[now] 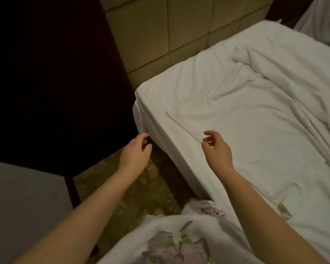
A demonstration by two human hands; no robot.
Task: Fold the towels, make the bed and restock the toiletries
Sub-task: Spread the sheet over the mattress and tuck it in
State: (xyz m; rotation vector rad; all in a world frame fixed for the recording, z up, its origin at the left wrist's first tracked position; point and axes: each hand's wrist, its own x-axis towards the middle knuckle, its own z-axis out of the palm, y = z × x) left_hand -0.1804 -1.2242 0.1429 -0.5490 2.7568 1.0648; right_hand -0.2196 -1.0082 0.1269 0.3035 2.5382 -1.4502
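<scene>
Left fingers (143, 137) are loosely curled and slightly apart, their tips at the hanging fold of the white sheet (227, 103) at the bed's near-left corner. Whether they touch the cloth cannot be told.

Right fingers (211, 133) are curled and spread, thumb apart from them, gripping nothing, poised just above the sheet near the bed's (171, 149) near edge.

Left hand (135, 151) is back-up over the gap beside the corner. Right hand (217, 149) is back-up over the mattress top. Both forearms reach forward, bare, well apart.

The sheet lies wrinkled across the bed, and a bunched cover (274, 63) sits at the far right.

A narrow strip of patterned carpet (141, 187) runs between the bed's side and a dark cabinet (55, 82) to the left. Tiles (170, 35) lie beyond the far-left edge.
</scene>
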